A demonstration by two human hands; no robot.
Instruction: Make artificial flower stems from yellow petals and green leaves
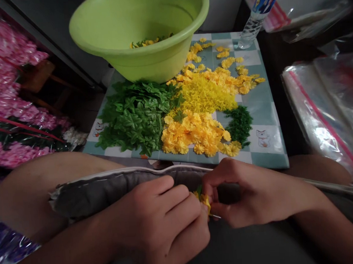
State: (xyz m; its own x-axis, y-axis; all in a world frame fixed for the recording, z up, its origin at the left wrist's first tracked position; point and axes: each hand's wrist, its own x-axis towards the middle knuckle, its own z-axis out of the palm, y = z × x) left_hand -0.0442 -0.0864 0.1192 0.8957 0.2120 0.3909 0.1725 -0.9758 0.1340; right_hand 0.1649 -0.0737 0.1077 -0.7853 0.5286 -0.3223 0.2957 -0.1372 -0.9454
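Over my lap, my left hand is closed around a small yellow artificial flower, which its fingers partly hide. My right hand pinches at the same flower from the right, where a bit of green and a thin pale stem or wire show by the fingertips. Beyond my hands, on a low table, lie a heap of green artificial leaves, orange-yellow flower heads, a pile of bright yellow frilly pieces and a small dark green tuft pile.
A large green basin stands at the table's back, with some yellow and green pieces inside. A plastic bottle stands at the back right corner of the checked tabletop. Plastic bags lie right; wrapped pink flowers fill the left.
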